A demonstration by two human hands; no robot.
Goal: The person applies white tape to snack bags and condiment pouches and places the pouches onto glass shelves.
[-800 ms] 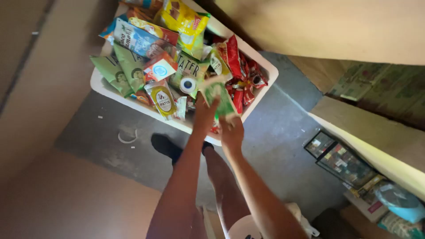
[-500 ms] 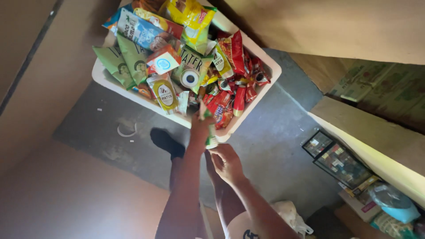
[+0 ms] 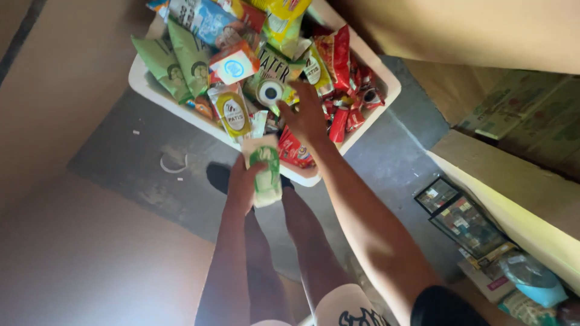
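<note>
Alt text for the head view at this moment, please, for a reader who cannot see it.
Seen from above, a person's left hand holds a green-and-white packet at the near rim of a white tub heaped with bright snack packets, while the right hand reaches into the pile. The tub sits on a grey floor, and the person's legs show below.

Green-white packet (image 3: pixel 266 169) below tub's red, green, yellow packets (image 3: pixel 338 57)

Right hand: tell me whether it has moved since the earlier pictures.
Yes. The right hand had drawn back below the white bin's near rim; now it reaches over that rim among the packets. The left hand holds a green-and-white packet.
</note>
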